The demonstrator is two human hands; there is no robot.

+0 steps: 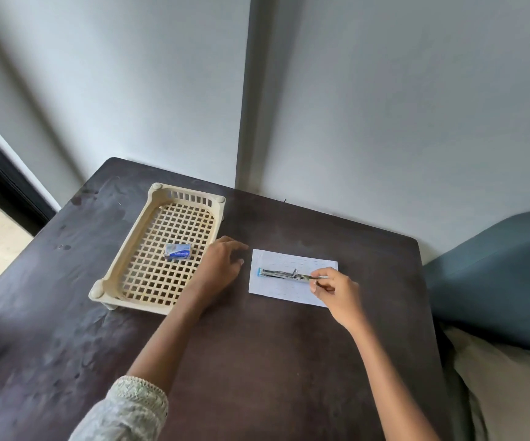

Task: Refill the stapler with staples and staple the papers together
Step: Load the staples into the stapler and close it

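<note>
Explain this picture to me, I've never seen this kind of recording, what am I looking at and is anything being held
There is no machine here: a person wears a camera on the head, looking down at their own two bare hands over a dark table. A cream lattice tray holds a small blue staple box. Beside it lies white paper with a metal stapler resting on it. The right hand pinches the stapler's right end with its fingers. The left hand rests on the table between tray and paper, holding nothing.
</note>
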